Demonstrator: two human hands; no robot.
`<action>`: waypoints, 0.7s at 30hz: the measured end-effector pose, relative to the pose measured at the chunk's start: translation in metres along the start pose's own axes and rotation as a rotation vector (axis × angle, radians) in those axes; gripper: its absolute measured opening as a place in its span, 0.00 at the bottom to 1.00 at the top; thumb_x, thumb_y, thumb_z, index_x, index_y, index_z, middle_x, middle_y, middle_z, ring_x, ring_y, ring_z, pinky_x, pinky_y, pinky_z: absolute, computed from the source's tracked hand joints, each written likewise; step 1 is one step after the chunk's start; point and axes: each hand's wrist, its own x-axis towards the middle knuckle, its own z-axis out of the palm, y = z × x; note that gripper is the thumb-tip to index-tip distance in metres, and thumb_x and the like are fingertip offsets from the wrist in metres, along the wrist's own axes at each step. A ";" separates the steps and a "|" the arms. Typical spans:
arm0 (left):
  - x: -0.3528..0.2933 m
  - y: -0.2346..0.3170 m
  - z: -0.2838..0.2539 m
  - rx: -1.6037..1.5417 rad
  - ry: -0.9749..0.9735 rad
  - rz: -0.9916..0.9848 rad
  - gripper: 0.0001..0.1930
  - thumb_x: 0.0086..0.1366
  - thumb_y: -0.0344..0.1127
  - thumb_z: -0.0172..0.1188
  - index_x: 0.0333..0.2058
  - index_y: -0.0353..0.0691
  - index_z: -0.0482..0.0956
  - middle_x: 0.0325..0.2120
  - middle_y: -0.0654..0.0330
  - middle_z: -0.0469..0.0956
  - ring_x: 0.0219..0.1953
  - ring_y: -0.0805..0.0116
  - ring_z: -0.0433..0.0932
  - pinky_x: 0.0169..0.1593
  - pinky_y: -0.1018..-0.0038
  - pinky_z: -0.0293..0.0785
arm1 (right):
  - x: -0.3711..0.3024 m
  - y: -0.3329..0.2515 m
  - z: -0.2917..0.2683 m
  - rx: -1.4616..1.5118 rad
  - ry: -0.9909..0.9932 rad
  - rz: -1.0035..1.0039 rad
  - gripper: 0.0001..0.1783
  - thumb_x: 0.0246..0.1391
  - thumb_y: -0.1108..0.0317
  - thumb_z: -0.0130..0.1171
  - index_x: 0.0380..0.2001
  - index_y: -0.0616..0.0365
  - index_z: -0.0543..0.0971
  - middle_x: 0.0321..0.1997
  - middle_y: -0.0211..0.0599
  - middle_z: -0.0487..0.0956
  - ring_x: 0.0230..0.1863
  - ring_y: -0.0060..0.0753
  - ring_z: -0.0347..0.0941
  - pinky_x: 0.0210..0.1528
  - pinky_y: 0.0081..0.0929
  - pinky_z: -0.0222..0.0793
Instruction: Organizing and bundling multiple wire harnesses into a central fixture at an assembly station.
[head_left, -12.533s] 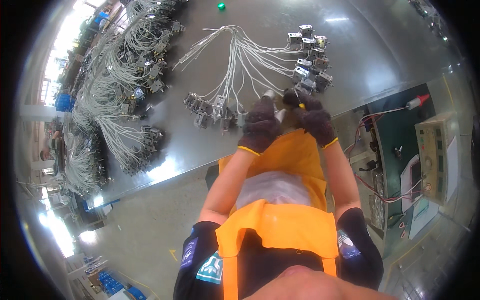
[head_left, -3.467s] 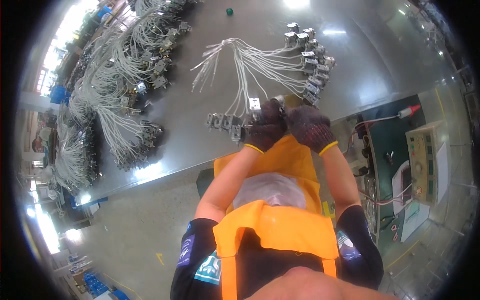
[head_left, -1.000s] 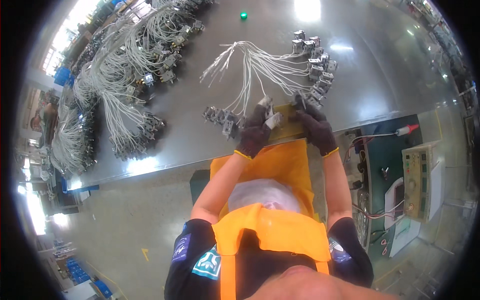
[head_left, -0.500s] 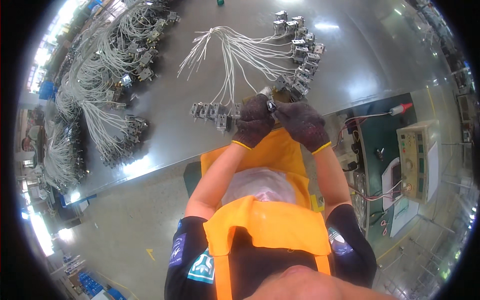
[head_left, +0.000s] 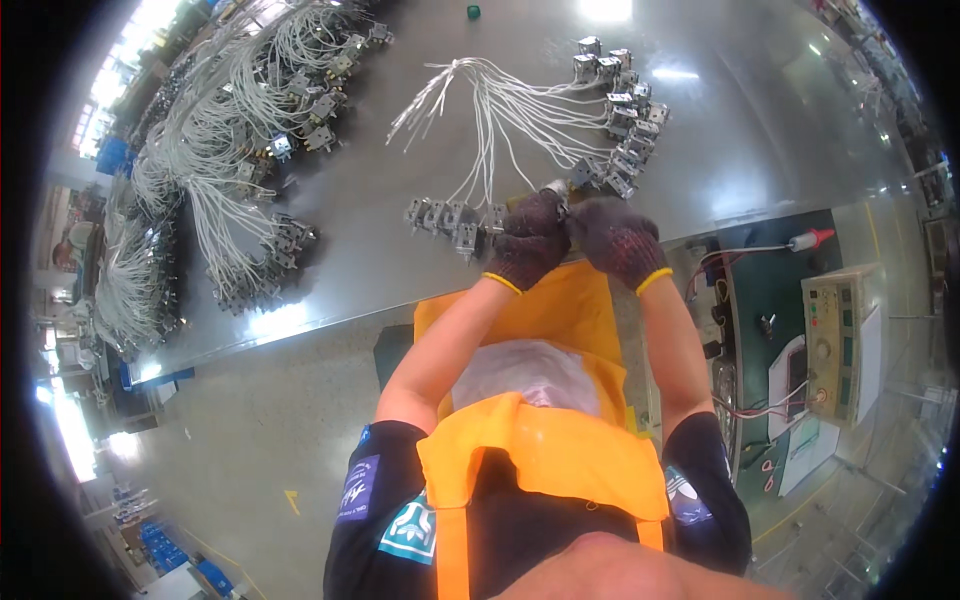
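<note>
My gloved left hand (head_left: 532, 238) is closed around a small silvery part (head_left: 558, 188), which shows only above the fingers. Pressed against it from the right is my gloved right hand (head_left: 615, 240), its fingers closed too; what they pinch is hidden. Just beyond my hands lies a fan of white wires (head_left: 490, 90) ending in small box-shaped metal components. Several of these components (head_left: 632, 125) stand in a curved group beyond my right hand. A shorter row of metal components (head_left: 440, 222) sits to the left of my left hand.
A long heap of wired metal components (head_left: 215, 150) covers the left of the grey metal table (head_left: 370, 230). A small green object (head_left: 473, 12) is at the far side. At right stand a beige instrument box (head_left: 832, 345), a red-tipped probe (head_left: 810, 240) and red-handled scissors (head_left: 768, 474).
The view has shifted, so the table and its things appear further right. My hands stay together at the same spot by the wires; the metal piece between them is now mostly covered.
</note>
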 end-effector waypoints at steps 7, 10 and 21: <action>0.000 0.000 0.006 0.004 -0.003 0.056 0.08 0.57 0.32 0.55 0.35 0.37 0.75 0.30 0.44 0.75 0.34 0.43 0.76 0.37 0.54 0.70 | -0.004 -0.019 -0.003 -0.078 -0.016 0.118 0.14 0.54 0.65 0.50 0.31 0.59 0.84 0.36 0.53 0.83 0.40 0.51 0.81 0.45 0.44 0.76; -0.002 0.005 0.006 0.109 0.028 0.012 0.11 0.58 0.35 0.56 0.38 0.36 0.76 0.31 0.43 0.77 0.36 0.43 0.77 0.40 0.54 0.71 | -0.005 -0.008 0.005 0.042 0.103 0.051 0.15 0.54 0.65 0.50 0.31 0.60 0.84 0.37 0.55 0.82 0.41 0.51 0.81 0.47 0.43 0.76; 0.010 0.019 -0.010 -0.054 -0.017 0.043 0.11 0.59 0.35 0.56 0.38 0.36 0.76 0.30 0.42 0.77 0.37 0.41 0.77 0.41 0.54 0.73 | 0.008 -0.012 0.002 -0.096 -0.049 0.050 0.16 0.53 0.64 0.51 0.33 0.62 0.84 0.37 0.56 0.82 0.43 0.55 0.80 0.48 0.46 0.75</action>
